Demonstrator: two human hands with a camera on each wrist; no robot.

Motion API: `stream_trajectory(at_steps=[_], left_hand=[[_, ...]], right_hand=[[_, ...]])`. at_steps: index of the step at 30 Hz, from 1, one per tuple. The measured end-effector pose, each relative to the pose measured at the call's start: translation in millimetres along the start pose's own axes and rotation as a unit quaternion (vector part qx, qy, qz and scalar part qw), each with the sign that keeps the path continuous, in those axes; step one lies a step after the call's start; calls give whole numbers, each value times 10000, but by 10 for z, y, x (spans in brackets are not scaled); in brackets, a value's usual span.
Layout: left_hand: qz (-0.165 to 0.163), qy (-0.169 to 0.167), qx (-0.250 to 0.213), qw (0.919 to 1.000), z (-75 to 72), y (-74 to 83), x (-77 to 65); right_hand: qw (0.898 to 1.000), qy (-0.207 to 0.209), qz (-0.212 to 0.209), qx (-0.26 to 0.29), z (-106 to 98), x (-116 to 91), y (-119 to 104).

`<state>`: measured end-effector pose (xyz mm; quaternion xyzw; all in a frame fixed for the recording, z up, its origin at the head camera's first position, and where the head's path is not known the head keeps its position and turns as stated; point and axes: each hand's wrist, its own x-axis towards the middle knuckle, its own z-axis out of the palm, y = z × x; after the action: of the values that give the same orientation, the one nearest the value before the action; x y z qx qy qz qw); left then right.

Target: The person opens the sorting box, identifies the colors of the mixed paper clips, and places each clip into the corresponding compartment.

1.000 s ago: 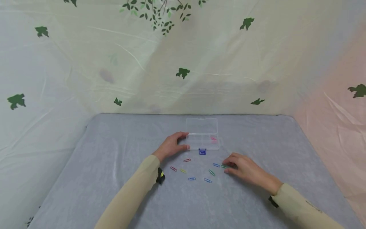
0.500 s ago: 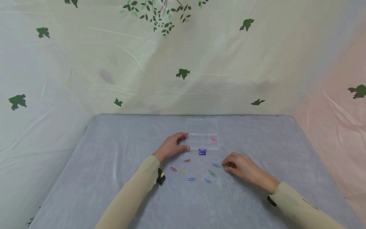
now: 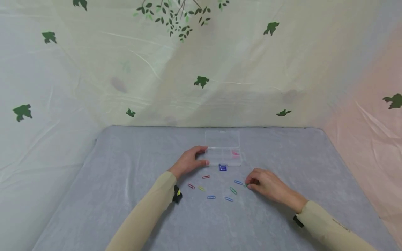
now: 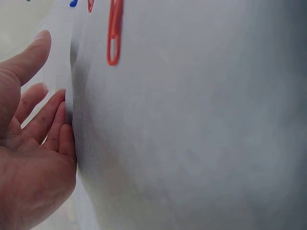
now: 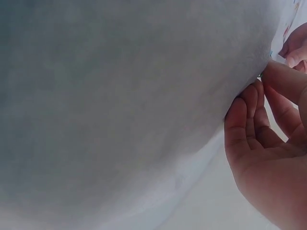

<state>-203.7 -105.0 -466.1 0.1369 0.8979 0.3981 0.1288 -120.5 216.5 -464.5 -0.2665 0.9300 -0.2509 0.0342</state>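
A clear plastic box (image 3: 223,157) lies on the grey cloth with its lid (image 3: 222,138) open and a pink clip (image 3: 235,153) inside. My left hand (image 3: 202,155) grips the box's left end between thumb and fingers; in the left wrist view the left hand (image 4: 50,67) lies against the box's pale wall. My right hand (image 3: 248,184) pinches a green paper clip (image 3: 245,185) that lies on the cloth, mostly hidden by the fingertips. In the right wrist view the right hand (image 5: 263,79) has curled fingers (image 5: 242,112) meeting the thumb at the cloth.
Several loose paper clips lie between my hands: red (image 3: 206,177), dark red (image 3: 191,186), yellow (image 3: 201,188), blue (image 3: 211,197), green (image 3: 233,190). The box's blue latch (image 3: 223,167) sticks out at the front. Patterned sheets wall in the table (image 3: 125,209) at the back and sides.
My right hand's fingers have curled in over the green clip and the hand has shifted slightly. The left hand and the box have not moved.
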Motion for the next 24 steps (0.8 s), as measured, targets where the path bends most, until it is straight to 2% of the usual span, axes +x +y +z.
stream_trajectory(at_steps=[9,18,24], left_hand=[[43,18,19,10000,4,-16,11],[16,9,-2,10000,6,-31,23],[14,7,-10,10000,3,-26,21]], right_hand=[[9997,-107,174,104,-36,-10,-6],[9994,100,15,336,-71,-49,2],[9987,263,103,422,-101,-70,-7]])
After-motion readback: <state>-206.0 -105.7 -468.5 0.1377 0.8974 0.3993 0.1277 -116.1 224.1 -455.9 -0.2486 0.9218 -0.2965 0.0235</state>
